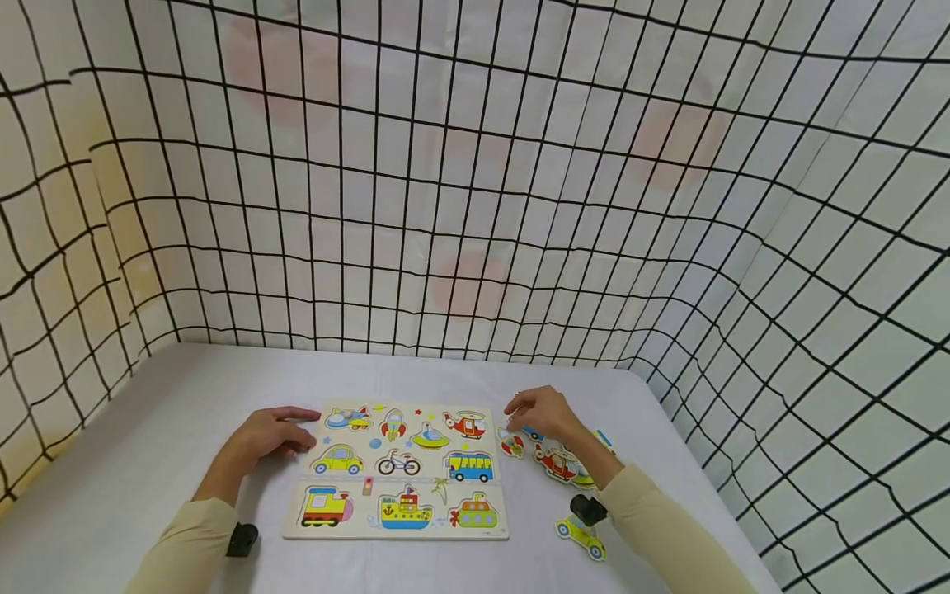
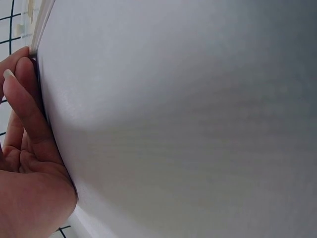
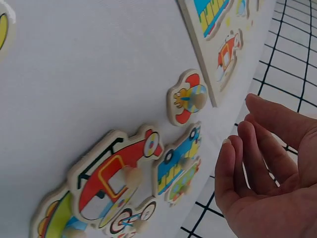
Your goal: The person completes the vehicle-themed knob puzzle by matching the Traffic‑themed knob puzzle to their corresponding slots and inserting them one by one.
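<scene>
A wooden peg puzzle board [image 1: 341, 535] with printed vehicles lies on the table. My left hand [image 1: 269, 433] rests at the board's left edge, fingertips touching it; in the left wrist view, the left hand [image 2: 29, 129] lies low along the tabletop. Over loose pieces right of the board hovers my right hand [image 1: 547, 412]. Seen from the right wrist, the right hand [image 3: 267, 163] has loosely bent fingers with nothing between them and the thumb. Near it lie a rocket piece [image 3: 187, 97], a bus piece [image 3: 173, 161], a helicopter piece [image 3: 111, 181] and a bicycle piece [image 3: 126, 220].
A yellow car piece [image 1: 581, 536] lies below the right wrist, apart from the others. Beside the bus piece is a green piece [image 3: 183, 186], and a flying saucer piece [image 3: 54, 218] sits by the helicopter. Black grid netting over white cloth [image 1: 460, 272] surrounds the table's back and sides.
</scene>
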A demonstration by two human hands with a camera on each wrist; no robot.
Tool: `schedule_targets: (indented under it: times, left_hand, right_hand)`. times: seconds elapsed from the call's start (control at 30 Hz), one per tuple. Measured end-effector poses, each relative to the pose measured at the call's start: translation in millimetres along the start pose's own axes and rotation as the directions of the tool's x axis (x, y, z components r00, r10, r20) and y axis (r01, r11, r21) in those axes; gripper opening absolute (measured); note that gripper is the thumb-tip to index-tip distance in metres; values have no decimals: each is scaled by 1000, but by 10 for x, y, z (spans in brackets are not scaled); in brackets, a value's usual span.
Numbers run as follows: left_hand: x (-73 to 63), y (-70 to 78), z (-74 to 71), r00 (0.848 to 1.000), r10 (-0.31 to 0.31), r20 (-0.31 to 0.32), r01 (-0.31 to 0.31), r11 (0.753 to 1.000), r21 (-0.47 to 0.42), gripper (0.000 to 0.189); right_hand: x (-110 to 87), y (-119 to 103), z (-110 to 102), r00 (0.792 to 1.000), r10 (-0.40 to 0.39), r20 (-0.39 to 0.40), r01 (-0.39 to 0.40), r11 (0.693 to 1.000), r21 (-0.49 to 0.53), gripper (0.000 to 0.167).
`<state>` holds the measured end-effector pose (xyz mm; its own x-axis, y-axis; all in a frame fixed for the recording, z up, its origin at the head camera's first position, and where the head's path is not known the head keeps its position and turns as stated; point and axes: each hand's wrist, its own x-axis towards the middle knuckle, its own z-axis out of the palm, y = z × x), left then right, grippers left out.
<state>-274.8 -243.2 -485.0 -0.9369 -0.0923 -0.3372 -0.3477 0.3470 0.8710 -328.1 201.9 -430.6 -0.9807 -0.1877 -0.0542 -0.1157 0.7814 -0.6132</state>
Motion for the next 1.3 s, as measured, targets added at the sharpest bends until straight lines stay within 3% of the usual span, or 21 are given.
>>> schedule_targets:
  times: [0.73, 1.3]
  left_hand:
    - [40, -23, 18, 1000, -15, 3, 15, 1000, 7, 61]
    - [37, -17, -2, 1000, -15, 6, 15, 1000, 10, 62]
  right_hand:
    - [-84, 330, 192, 1000, 2, 28, -3, 998, 64, 20]
    - [-38, 287, 253, 999, 43, -4, -43, 999, 26, 14]
